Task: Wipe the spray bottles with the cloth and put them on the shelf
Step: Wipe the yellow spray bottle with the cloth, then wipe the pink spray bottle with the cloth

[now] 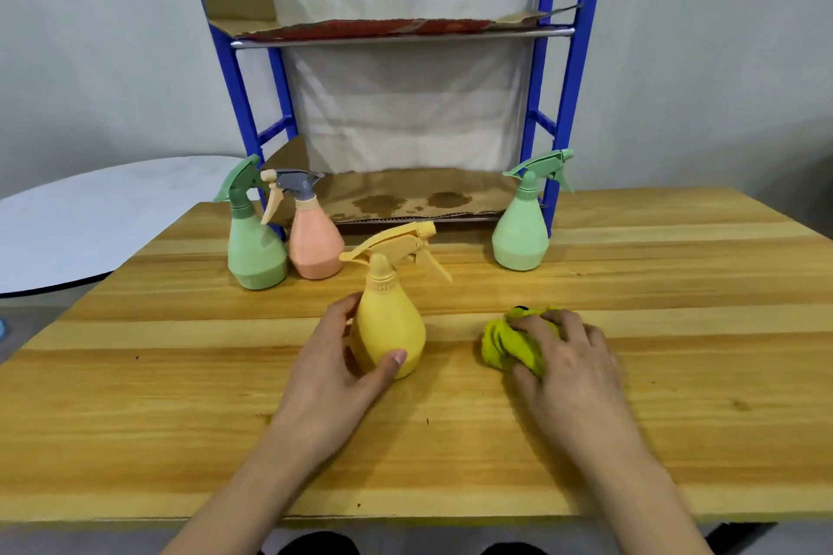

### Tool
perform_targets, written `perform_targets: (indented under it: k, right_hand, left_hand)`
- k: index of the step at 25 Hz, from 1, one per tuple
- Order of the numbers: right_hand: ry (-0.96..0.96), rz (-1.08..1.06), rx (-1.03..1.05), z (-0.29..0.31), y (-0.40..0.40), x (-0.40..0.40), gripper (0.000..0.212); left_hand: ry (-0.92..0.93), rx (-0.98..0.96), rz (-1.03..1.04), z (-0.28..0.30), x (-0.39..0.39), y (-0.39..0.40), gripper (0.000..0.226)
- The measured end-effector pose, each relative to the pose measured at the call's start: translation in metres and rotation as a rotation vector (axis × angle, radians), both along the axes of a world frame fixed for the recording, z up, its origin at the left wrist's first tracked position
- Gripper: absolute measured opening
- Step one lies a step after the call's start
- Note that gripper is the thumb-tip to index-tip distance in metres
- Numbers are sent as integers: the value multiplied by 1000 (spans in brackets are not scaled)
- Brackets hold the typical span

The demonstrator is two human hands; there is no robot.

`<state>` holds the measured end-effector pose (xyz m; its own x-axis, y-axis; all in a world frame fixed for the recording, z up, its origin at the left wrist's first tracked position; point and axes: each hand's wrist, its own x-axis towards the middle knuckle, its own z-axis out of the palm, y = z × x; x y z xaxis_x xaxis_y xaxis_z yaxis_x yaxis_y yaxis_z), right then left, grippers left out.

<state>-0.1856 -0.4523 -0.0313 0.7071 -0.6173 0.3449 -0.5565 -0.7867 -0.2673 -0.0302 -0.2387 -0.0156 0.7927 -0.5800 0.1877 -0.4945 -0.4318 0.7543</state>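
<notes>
Pale grey walls and a white draped sheet are seen behind a blue-framed shelf (559, 72), which stands at the far edge of a wooden table (180, 397); its cardboard-lined tiers hold no bottles, so nothing is judged to have been put away yet. Four spray bottles are counted on the table: a green bottle (254, 248) and a pink bottle (315, 246) stand touching at the far left, a second green bottle (520, 234) stands at the far right beside the shelf post, and a yellow bottle (390, 329) stands upright nearer, in the middle. Whether any has been wiped cannot be told. The yellow bottle is clasped by the left hand (331, 367), the thumb being pressed on its near side and the fingers curled round its left flank. To the right of it, well apart, a bunched yellow-green cloth (500, 345) lies on the table and is covered by the right hand (570, 358), whose fingers are closed loosely over it. Wiping of the yellow bottle is judged to be the step in hand, with all four placements left
</notes>
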Motion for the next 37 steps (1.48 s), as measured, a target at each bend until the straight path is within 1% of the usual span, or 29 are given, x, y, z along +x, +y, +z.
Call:
perform_targets:
  k: [2, 6, 10, 13, 15, 17, 19, 21, 23, 25, 26, 29, 31, 34, 35, 37]
  right_hand:
    - [-9, -18, 11, -1, -8, 5, 54]
    - [-88, 1, -17, -7, -13, 11, 51]
    - [-101, 1, -2, -13, -16, 13, 54]
    - [-117, 5, 14, -15, -17, 14, 56]
    - [-115, 6, 10, -17, -18, 15, 58]
    - [-118, -2, 7, -19, -19, 14, 59]
    - [-128, -7, 9, -20, -21, 14, 59]
    - [-118, -24, 20, -19, -21, 15, 57]
    - [-109, -43, 36, -17, -19, 17, 55]
    - [-121, -62, 32, -18, -16, 19, 54]
    - [-121, -72, 27, -18, -14, 21, 54]
    - [-105, -103, 14, -18, -10, 24, 54]
    - [-100, -112, 7, -16, -8, 23, 53]
    - [-78, -115, 12, -14, -7, 23, 51]
    - [-80, -117, 4, -15, -7, 23, 51]
    - [-81, -122, -10, -15, -6, 22, 51]
  left_hand:
    - [-40, 41, 25, 8, 15, -32, 90]
    - [-99, 30, 70, 9, 44, -106, 84]
    - [-77, -41, 151, 5, 61, -165, 78]
    - [-35, -61, 190, 6, 67, -189, 78]
    - [-16, -55, 176, 8, 68, -190, 80]
    - [-17, -33, 118, 7, 68, -179, 87]
    - [-43, -28, 132, 5, 72, -153, 83]
    - [-89, -85, 239, 5, 84, -121, 69]
    - [-157, -156, 401, 5, 94, -89, 58]
    - [-181, -187, 533, 8, 104, -70, 57]
    - [-174, -190, 559, 10, 109, -67, 60]
    - [-143, -203, 526, 21, 125, -77, 69]
    - [-136, -202, 541, 25, 136, -90, 71]
    - [-89, -229, 642, 31, 148, -100, 62]
    - [-83, -245, 649, 32, 151, -99, 57]
    - [-88, -266, 595, 30, 153, -94, 46]
